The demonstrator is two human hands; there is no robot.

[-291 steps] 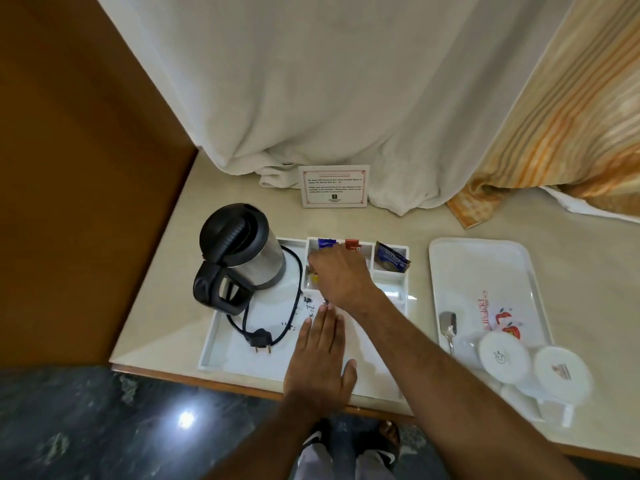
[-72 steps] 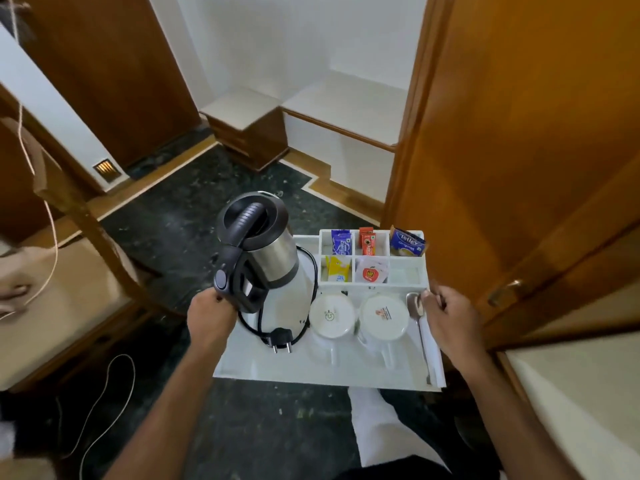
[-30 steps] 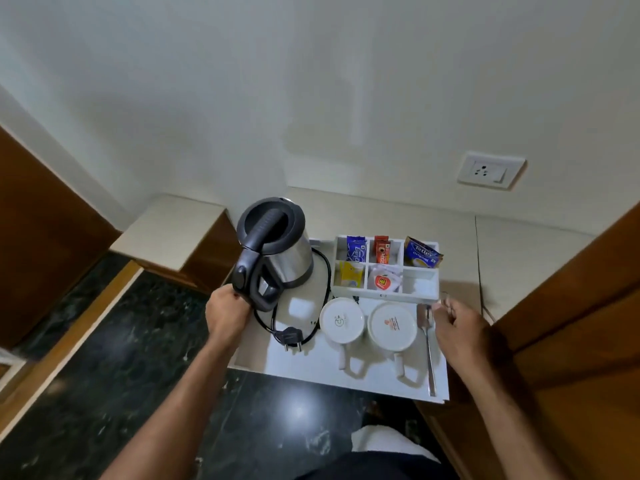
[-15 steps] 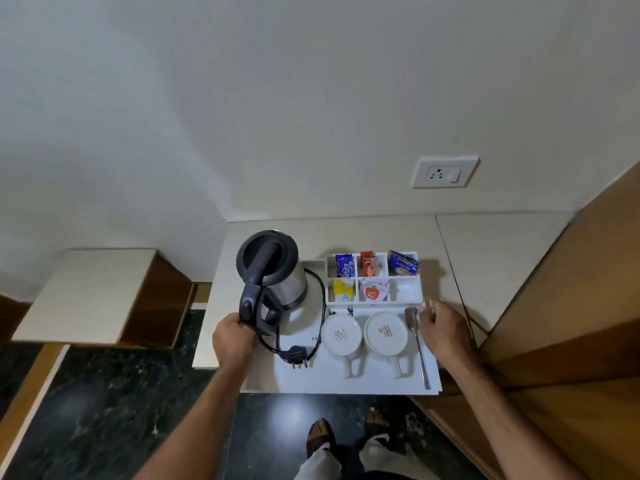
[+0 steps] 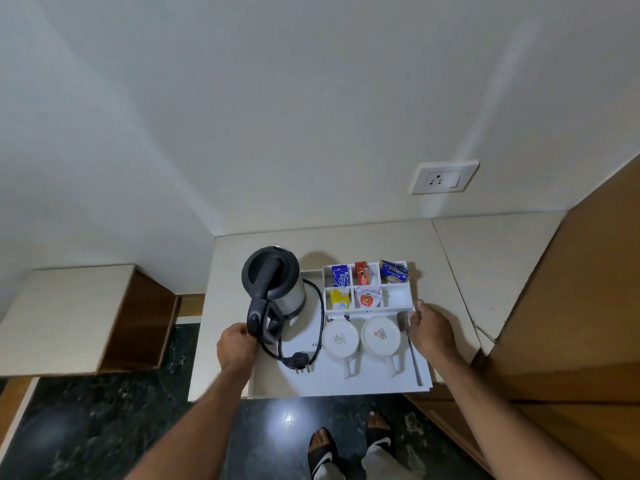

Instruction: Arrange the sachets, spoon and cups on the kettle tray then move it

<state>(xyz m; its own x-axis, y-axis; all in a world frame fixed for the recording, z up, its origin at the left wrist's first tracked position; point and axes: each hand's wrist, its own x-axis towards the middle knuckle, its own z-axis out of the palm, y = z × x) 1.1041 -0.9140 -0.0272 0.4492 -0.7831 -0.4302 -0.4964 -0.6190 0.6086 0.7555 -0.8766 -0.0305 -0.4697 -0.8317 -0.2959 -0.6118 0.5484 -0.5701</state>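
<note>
The white kettle tray (image 5: 346, 384) lies over a cream counter (image 5: 446, 258), its front edge overhanging. My left hand (image 5: 236, 348) grips its left rim beside the kettle handle. My right hand (image 5: 431, 332) grips the right rim. On the tray stand a steel kettle with black lid (image 5: 272, 278), its cord and plug (image 5: 299, 362), two upturned white cups (image 5: 340, 339) (image 5: 380, 337) and a spoon (image 5: 410, 348). Sachets (image 5: 362, 274) fill the compartments at the back right.
A wall socket (image 5: 445, 177) sits above the counter at the right. A wooden panel (image 5: 581, 306) rises on the right. A lower cream shelf (image 5: 65, 317) lies at the left. The floor is dark marble (image 5: 104, 427); my sandalled feet (image 5: 349, 448) show below.
The tray, held at both sides, has moved forward over the counter, and less of it overhangs the front edge than half a second ago. Both grips are unchanged.
</note>
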